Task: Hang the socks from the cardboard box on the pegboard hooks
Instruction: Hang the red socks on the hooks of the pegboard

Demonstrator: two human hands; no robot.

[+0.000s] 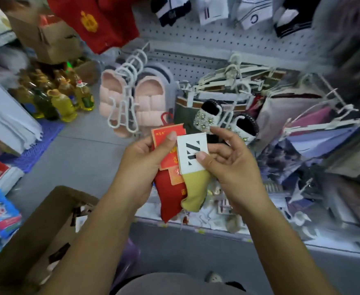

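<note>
"ZA" on the white card [193, 153] (red card [161, 135] script unreadable)

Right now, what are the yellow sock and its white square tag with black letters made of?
The yellow sock looks like soft matte knit fabric; it hangs limp. The white square tag seems stiff card: flat, straight-edged, printed with black letters.

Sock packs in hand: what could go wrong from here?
1. The yellow socks hang from a thumb pinch of the right hand on their white card; they may slip.
2. That card overlaps the red socks in the left hand; separating may drag both.
3. Crowded white hangers could snag a pack.
</note>
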